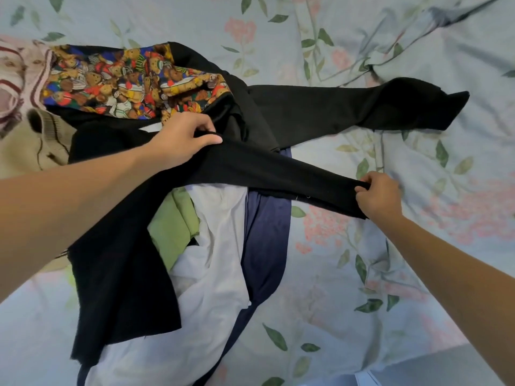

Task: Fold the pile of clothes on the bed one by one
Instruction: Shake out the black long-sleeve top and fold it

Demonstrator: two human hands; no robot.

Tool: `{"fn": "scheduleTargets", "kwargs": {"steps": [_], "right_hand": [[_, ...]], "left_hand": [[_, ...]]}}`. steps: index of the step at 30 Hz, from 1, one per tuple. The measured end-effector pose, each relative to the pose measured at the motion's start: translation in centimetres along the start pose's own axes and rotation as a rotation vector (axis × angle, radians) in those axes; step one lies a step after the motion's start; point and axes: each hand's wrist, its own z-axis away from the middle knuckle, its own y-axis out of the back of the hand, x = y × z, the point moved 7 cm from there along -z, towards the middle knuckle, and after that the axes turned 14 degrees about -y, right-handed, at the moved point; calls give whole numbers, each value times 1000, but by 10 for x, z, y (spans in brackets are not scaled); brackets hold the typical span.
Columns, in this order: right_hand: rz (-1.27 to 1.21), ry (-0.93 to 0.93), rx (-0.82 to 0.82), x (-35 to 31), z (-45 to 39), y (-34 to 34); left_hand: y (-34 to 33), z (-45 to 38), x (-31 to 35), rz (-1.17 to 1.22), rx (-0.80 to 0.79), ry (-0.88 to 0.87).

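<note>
Black garment (pixel 250 168) stretched over clothes pile (pixel 211 246) on floral bed sheet (pixel 362 288), left hand (pixel 181 140) pinching its upper edge, right hand (pixel 379 196) gripping sleeve end.

black garment (pixel 122 274) hides much of the clothes pile (pixel 211 246).

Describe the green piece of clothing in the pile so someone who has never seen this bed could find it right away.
Start at the floral bedsheet and find the heap of clothes on its left half. In the heap's middle, under the black garment that both hands hold, the green garment lies bunched beside a white garment. It is the only plain light-green piece there.
</note>
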Motion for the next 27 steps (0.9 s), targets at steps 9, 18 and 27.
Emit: {"fn": "scheduleTargets", "kwargs": {"steps": [9, 18, 27], "right_hand": [[242, 222, 92, -31, 21, 2], [279, 92, -43, -29, 23, 0], [272, 321, -115, -55, 27, -11]], "left_hand": [[13, 51, -60, -176, -156, 188], [37, 46, -69, -195, -14, 82], [69, 63, -106, -398, -253, 174]]}}
